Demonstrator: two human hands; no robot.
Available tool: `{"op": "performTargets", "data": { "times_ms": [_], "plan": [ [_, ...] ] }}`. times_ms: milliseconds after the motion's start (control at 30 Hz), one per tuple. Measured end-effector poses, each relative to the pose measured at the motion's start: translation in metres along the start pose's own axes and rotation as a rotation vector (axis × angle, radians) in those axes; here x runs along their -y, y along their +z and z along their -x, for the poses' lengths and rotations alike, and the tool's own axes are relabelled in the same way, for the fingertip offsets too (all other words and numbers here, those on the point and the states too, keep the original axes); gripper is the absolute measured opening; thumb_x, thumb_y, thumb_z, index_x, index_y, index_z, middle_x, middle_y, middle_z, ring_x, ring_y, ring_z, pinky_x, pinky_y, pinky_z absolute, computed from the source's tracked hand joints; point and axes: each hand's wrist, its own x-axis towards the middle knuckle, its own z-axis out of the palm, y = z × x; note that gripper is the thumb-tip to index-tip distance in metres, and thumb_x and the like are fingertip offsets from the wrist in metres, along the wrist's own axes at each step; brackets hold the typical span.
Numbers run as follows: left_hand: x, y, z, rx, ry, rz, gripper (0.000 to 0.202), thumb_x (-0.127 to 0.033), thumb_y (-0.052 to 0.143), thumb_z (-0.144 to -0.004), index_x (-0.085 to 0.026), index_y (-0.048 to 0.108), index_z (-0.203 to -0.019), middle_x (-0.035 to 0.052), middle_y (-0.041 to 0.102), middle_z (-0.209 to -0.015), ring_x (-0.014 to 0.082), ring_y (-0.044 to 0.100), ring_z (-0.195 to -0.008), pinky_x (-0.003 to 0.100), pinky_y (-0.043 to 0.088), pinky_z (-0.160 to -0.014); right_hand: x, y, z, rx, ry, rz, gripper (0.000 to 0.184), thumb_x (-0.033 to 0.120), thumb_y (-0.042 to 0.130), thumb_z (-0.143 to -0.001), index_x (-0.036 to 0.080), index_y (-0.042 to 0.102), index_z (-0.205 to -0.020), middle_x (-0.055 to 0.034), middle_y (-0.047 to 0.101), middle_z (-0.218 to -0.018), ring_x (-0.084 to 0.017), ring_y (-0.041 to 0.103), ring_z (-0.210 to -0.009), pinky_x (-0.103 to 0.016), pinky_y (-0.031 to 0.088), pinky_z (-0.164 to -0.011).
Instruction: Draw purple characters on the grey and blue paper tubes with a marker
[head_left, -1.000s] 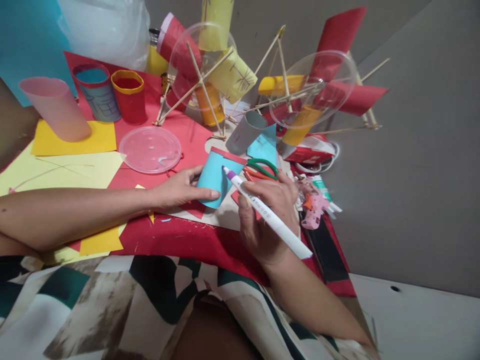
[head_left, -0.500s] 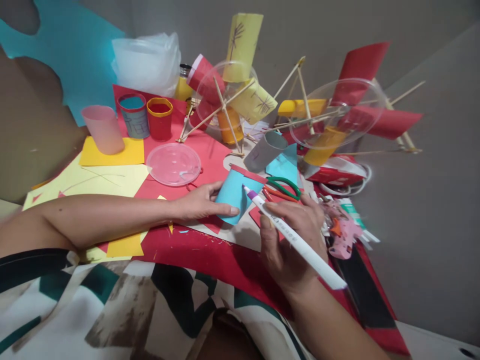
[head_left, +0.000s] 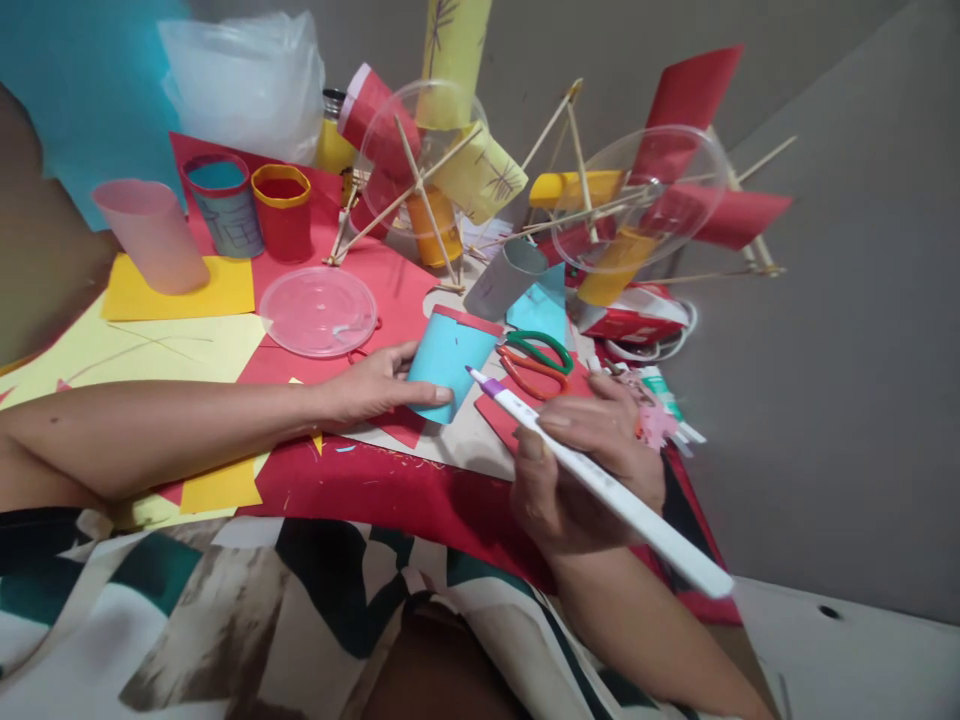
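Observation:
My left hand point(head_left: 386, 385) grips a light blue paper cylinder point(head_left: 448, 362) with a red band round its top edge, the thumb across its lower front. A small dark mark shows on the blue paper near the band. My right hand point(head_left: 589, 465) is closed round a white marker point(head_left: 600, 480) with a purple collar. Its tip points left at the cylinder; whether it touches the paper I cannot tell. Right behind the cylinder lie scissors point(head_left: 536, 362) with green and orange handles.
Behind stand two stick frames with clear plastic discs point(head_left: 641, 200) and paper tubes. A grey tube point(head_left: 507, 278) leans near the scissors. To the left are a clear lid point(head_left: 319, 312), a pink cup point(head_left: 154, 238), a red cup point(head_left: 283, 215) and a blue-grey cup point(head_left: 225, 207).
The camera view has shifted, moving the scene left and up. The marker tip has drawn back from the cylinder's surface, and a small dark mark now shows near the red band.

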Motion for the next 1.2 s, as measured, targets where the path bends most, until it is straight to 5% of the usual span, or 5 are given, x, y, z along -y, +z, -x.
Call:
{"op": "performTargets", "data": {
  "times_ms": [333, 567, 1200],
  "plan": [
    [0.001, 0.005, 0.000, -0.039, 0.024, -0.145, 0.066, -0.028, 0.099, -0.068, -0.016, 0.069, -0.125, 0.0142, 0.079, -0.131, 0.0334, 0.074, -0.126, 0.051, 0.059, -0.111, 0.009, 0.013, -0.007, -0.062, -0.121, 0.036, 0.012, 0.021, 0.069, -0.094, 0.029, 0.061, -0.096, 0.0104, 0.070, -0.076, -0.014, 0.068, -0.065, -0.044, 0.054, -0.102],
    [0.002, 0.015, 0.003, -0.127, 0.036, -0.220, 0.062, -0.034, 0.098, -0.067, -0.016, 0.067, -0.117, 0.0107, 0.079, -0.119, 0.0312, 0.076, -0.116, 0.048, 0.062, -0.103, 0.013, 0.020, -0.006, -0.074, -0.160, 0.120, 0.009, 0.027, 0.067, -0.098, 0.029, 0.059, -0.096, 0.0101, 0.070, -0.074, -0.015, 0.070, -0.066, -0.045, 0.053, -0.103],
    [0.003, 0.017, 0.002, -0.123, 0.048, -0.220, 0.060, -0.033, 0.096, -0.065, -0.019, 0.065, -0.114, 0.0063, 0.076, -0.112, 0.0252, 0.073, -0.106, 0.042, 0.060, -0.097, 0.010, 0.028, -0.005, -0.054, -0.162, 0.185, 0.013, 0.020, 0.068, -0.097, 0.029, 0.058, -0.099, 0.0084, 0.070, -0.076, -0.015, 0.071, -0.070, -0.041, 0.051, -0.106]
  ]
}}
